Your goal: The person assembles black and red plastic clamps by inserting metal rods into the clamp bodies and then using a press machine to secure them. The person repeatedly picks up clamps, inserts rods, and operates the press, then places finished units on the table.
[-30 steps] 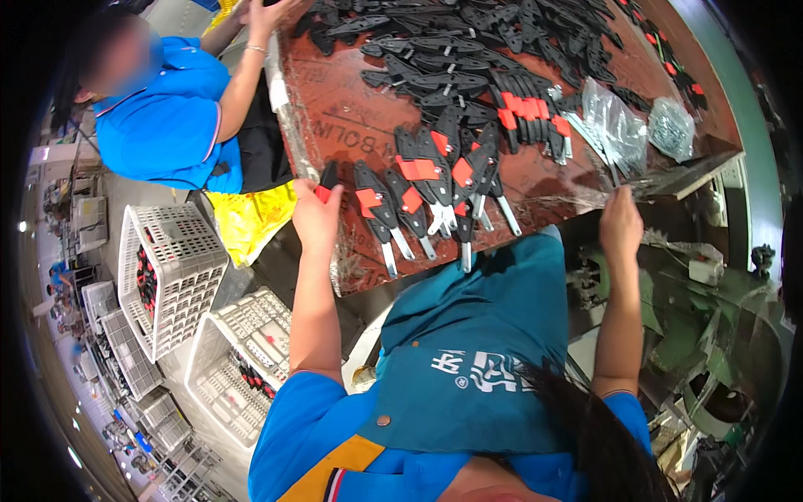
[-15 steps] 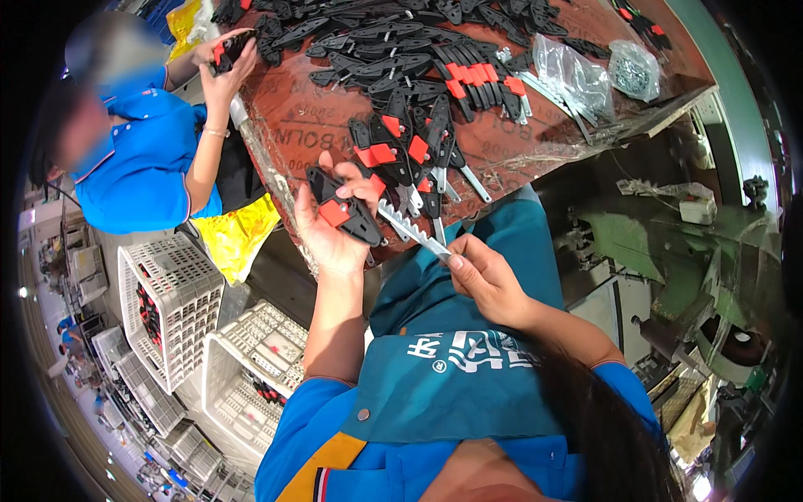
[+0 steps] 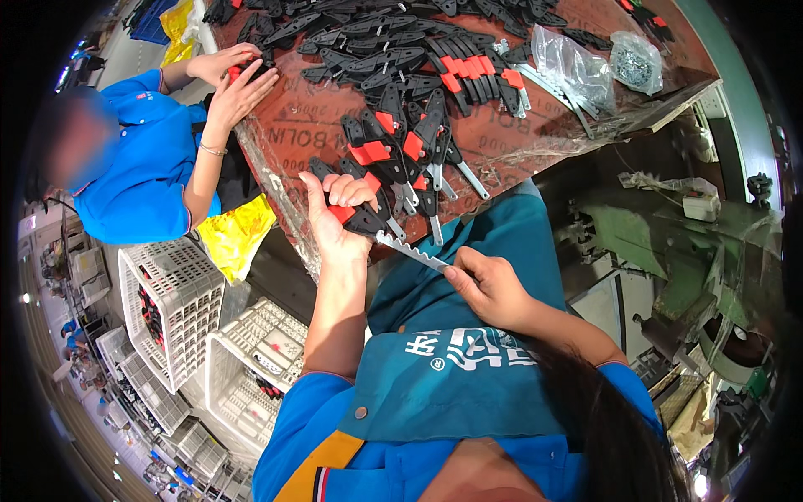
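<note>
From here I see perforated white plastic crates (image 3: 191, 301) at left, a yellow plastic bag (image 3: 238, 238) near them, and green machinery (image 3: 623, 238) at right.

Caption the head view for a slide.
Left hand grips a black-and-red part, right hand a notched metal strip.

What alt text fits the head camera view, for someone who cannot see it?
A person's left hand holds a black-and-red part, and the right hand holds a toothed metal strip pointing at the part's end. On the reddish table lie black parts, some with red tabs, and clear plastic bags; a co-worker in blue is at left.
</note>
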Demonstrator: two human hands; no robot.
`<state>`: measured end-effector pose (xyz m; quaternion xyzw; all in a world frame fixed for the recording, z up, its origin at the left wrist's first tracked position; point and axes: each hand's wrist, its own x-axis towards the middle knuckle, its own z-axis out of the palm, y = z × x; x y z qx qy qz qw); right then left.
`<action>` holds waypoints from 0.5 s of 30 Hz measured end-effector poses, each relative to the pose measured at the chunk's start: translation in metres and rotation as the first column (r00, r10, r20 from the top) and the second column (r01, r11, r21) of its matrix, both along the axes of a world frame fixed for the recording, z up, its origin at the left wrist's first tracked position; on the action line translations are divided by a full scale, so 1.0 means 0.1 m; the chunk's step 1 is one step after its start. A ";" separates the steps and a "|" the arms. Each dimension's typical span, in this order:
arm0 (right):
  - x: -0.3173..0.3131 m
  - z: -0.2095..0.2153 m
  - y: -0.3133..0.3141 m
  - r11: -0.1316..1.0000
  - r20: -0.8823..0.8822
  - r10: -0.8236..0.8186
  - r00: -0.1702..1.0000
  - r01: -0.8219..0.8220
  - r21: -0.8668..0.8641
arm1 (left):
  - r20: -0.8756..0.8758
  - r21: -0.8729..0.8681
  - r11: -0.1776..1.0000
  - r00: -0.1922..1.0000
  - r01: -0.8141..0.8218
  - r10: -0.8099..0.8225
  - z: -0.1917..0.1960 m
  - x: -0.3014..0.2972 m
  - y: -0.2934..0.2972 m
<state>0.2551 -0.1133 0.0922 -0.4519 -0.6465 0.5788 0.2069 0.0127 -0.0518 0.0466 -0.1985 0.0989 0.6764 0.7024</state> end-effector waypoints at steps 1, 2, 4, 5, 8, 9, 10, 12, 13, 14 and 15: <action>0.01 0.01 0.00 1.000 -0.005 0.004 1.000 -0.004 -0.001 | 0.034 -0.017 1.000 0.999 0.012 -0.011 0.01 -0.01 0.00; 0.03 0.01 0.00 1.000 -0.010 0.006 1.000 -0.006 -0.001 | 0.068 -0.032 0.999 0.997 0.025 -0.023 0.01 -0.01 0.01; 0.04 0.00 0.00 1.000 0.004 0.008 1.000 -0.008 -0.001 | 0.081 -0.045 0.998 0.995 0.055 -0.051 0.04 -0.03 0.01; 0.05 -0.01 0.00 1.000 0.011 0.010 1.000 -0.010 0.002 | 0.088 -0.049 0.996 0.994 0.068 -0.064 0.04 -0.03 0.01; 0.05 0.02 -0.01 1.000 0.008 0.022 1.000 -0.022 -0.008 | 0.026 -0.014 0.998 0.998 0.066 -0.066 0.05 -0.05 -0.01; 0.05 0.02 -0.01 0.999 -0.013 0.006 1.000 -0.006 -0.035 | -0.104 -0.001 0.998 0.993 0.062 -0.062 0.08 -0.03 -0.03; 0.03 0.00 -0.01 0.998 -0.033 -0.011 0.999 0.009 -0.063 | -0.232 0.013 0.998 0.971 0.059 -0.055 0.11 0.02 -0.05; -0.03 -0.06 -0.04 0.995 -0.073 -0.050 0.996 0.044 -0.091 | -0.383 -0.034 0.999 0.923 0.036 -0.046 0.21 0.22 -0.10; -0.08 -0.09 -0.05 0.994 -0.093 -0.070 0.993 0.062 -0.092 | -0.404 -0.027 0.998 0.913 0.055 -0.061 0.23 0.29 -0.11; -0.12 -0.12 -0.06 0.993 -0.111 -0.088 0.990 0.078 -0.092 | -0.425 -0.020 0.997 0.902 0.071 -0.073 0.24 0.37 -0.13; -0.16 -0.14 -0.07 0.989 -0.133 -0.117 0.984 0.103 -0.105 | -0.453 -0.060 0.996 0.888 0.061 -0.082 0.24 0.47 -0.17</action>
